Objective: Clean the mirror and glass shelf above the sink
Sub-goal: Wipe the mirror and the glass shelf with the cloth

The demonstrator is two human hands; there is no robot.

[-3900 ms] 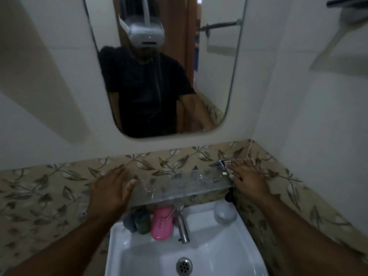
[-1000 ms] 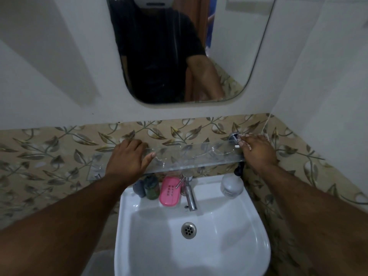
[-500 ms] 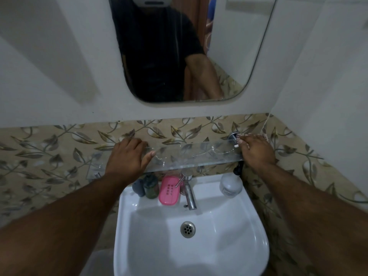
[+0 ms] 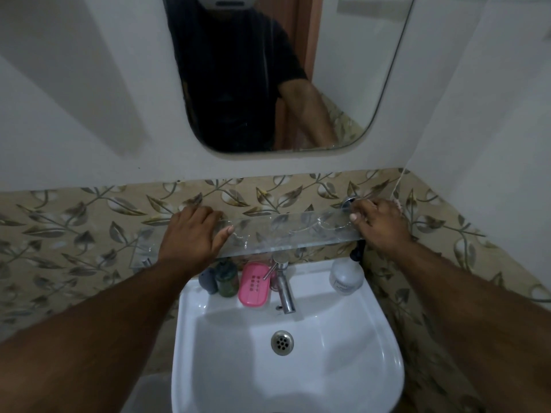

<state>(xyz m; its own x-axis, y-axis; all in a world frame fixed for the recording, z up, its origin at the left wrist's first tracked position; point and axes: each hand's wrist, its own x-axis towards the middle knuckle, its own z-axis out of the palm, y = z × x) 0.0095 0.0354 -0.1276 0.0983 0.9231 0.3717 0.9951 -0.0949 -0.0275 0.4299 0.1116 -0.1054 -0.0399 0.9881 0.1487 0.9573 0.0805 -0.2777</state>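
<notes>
Head view: glass shelf [image 4: 283, 234] spans the leaf-tiled wall below the mirror [image 4: 343, 84], above the sink [image 4: 328, 368]. Left hand [image 4: 190, 234] lies flat, fingers spread, on its left part; right hand [image 4: 380, 225] curls around its right end beside the metal bracket [image 4: 347, 201].

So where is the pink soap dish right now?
The pink soap dish sits on the sink's back ledge, between a dark green bottle and the tap, below the glass shelf.
</notes>
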